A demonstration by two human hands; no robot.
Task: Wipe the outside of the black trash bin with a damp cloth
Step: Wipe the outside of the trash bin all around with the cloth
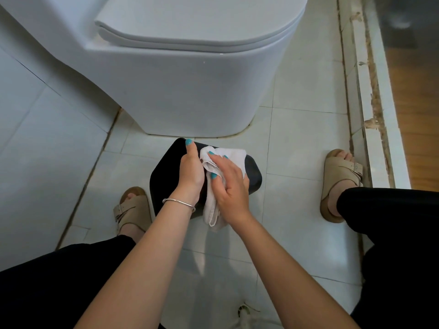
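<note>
A small black trash bin [253, 173] stands on the tiled floor between my feet, just in front of the toilet. My left hand [191, 169] grips the bin's top, thumb laid along its far left edge. A white cloth [234, 154] lies draped over the bin's top and hangs down its near side. My right hand [229, 188] holds the cloth against the bin, fingers curled into its folds. Most of the bin's near side is hidden behind my hands and the cloth.
A white toilet [190, 91] with its lid down rises directly behind the bin. A tiled wall [35, 138] runs along the left. A raised door threshold [370, 115] borders the right, with wooden flooring beyond. My sandalled feet [339, 181] flank the bin.
</note>
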